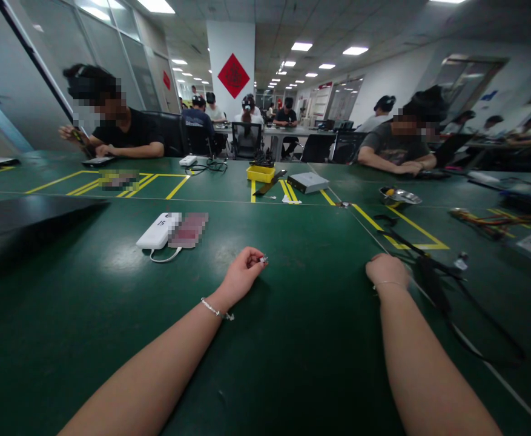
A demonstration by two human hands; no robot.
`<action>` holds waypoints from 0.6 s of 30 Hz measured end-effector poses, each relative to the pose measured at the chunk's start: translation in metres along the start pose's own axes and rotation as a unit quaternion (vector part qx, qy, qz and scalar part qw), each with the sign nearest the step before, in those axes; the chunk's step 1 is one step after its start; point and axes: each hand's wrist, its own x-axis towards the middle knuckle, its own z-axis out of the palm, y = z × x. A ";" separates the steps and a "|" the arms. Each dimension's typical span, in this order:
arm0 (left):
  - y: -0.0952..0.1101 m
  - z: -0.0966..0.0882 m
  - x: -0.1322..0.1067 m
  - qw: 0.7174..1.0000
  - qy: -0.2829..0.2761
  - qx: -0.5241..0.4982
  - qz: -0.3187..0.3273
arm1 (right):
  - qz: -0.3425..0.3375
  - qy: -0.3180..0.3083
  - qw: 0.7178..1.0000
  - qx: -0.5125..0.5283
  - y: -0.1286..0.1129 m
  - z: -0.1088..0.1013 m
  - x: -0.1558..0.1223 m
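My left hand point(242, 272) rests on the green table point(292, 339), fingers curled in a pinch on a tiny metal part point(263, 260). A thin bracelet circles that wrist. To the right, my right hand point(387, 269) lies on the table as a loose fist, fingers tucked under; what it holds, if anything, is hidden. It sits beside a black tool with a black cable point(428, 272) that trails toward me along the right.
A white power bank point(158, 231) with a cable lies ahead left; a black laptop point(24, 221) sits far left. Beyond are a yellow parts bin point(260, 174), a grey box point(307, 181) and a metal dish point(399, 195). Two people sit opposite, others further back.
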 end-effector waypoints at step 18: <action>0.006 0.001 -0.006 0.994 -0.077 -0.075 0.034 | -0.187 -0.348 0.698 0.598 -0.128 0.003 -0.115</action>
